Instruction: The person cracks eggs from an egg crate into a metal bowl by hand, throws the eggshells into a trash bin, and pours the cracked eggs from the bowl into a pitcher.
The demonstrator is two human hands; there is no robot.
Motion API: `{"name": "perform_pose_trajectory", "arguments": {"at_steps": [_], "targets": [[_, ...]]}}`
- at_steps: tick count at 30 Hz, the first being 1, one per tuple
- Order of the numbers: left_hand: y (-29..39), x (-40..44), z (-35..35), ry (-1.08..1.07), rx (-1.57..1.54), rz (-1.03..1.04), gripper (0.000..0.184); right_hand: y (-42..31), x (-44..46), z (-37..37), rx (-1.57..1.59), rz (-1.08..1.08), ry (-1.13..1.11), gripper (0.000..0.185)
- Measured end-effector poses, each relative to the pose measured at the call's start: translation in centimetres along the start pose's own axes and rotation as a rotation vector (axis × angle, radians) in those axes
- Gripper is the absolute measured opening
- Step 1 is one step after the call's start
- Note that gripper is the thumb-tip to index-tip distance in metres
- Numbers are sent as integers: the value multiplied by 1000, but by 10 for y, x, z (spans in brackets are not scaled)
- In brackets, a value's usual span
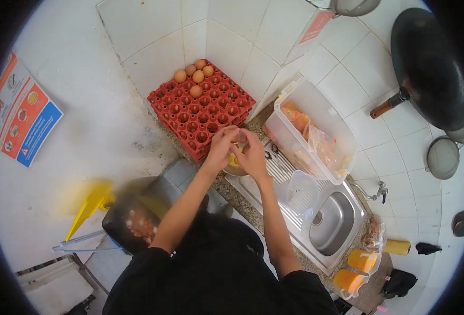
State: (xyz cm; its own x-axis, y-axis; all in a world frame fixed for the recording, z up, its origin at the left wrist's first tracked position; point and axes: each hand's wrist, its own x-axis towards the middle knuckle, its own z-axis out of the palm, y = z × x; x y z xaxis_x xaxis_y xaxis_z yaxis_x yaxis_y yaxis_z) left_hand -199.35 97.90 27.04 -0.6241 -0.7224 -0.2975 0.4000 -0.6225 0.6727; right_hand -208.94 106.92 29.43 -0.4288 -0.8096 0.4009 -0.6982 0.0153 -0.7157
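My left hand (221, 148) and my right hand (253, 157) meet with curled fingers around an egg (236, 137), most of which the fingers cover. Whether its shell is split I cannot tell. Directly below is a bowl (235, 170) with yellow yolk in it, partly hidden by my hands and wrists. Just beyond my left hand lies a stack of red egg trays (211, 107). Several whole brown eggs (198, 76) sit in the top tray's far corner; its other visible cups hold none.
Right of my hands, a clear plastic bin (316, 136) holds bagged items. A translucent container (301, 193) stands on the drainboard beside the steel sink (333, 223). Orange-filled jugs (362, 261) stand near the counter's end. A black bin (132, 226) with shells is at lower left. A wok (426, 68) hangs right.
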Motion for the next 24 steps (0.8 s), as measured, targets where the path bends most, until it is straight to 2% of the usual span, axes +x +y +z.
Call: {"name": "perform_pose_trajectory", "arguments": {"at_steps": [2, 3, 5, 6, 7, 9, 10, 12, 13, 16, 17, 19, 22, 24], "targets": [[24, -13, -15, 44, -180, 18, 24, -23, 9, -7, 151, 172, -74, 43], [38, -24, -37, -28, -317, -32, 27, -20, 8, -5, 219, 206, -34, 41], [65, -75, -60, 271, -213, 214, 23, -2, 5, 0, 359, 275, 40, 37], [66, -97, -93, 434, -152, 323, 22, 10, -2, 0, 431, 371, 43, 34], [67, -119, -137, 613, -93, 441, 22, 26, -11, 0, 508, 464, 26, 32], [45, -164, -267, 994, 350, 627, 22, 58, -37, 0, 435, 441, 43, 28], [41, -197, -307, 1212, 726, 683, 42, 62, -49, -2, 464, 582, 20, 26], [25, -269, -358, 1272, 1117, 444, 81, 55, -69, -6, 454, 675, 38, 27], [5, -299, -394, 1337, 1363, 232, 97, 63, -84, -10, 465, 701, 12, 27], [14, -311, -389, 1110, 1552, -2, 114, 74, -111, -12, 485, 760, 31, 29], [19, -292, -381, 1012, 1455, 113, 111, 75, -117, -21, 470, 783, 63, 30], [52, -224, -320, 912, 1530, 463, 80, 75, -116, -28, 563, 886, 131, 35], [118, -110, -217, 642, 1410, 924, 50, 60, -94, -30, 752, 999, 260, 42], [159, -37, -147, 483, 1288, 1171, 31, 56, -81, -28, 825, 976, 260, 43]]}}
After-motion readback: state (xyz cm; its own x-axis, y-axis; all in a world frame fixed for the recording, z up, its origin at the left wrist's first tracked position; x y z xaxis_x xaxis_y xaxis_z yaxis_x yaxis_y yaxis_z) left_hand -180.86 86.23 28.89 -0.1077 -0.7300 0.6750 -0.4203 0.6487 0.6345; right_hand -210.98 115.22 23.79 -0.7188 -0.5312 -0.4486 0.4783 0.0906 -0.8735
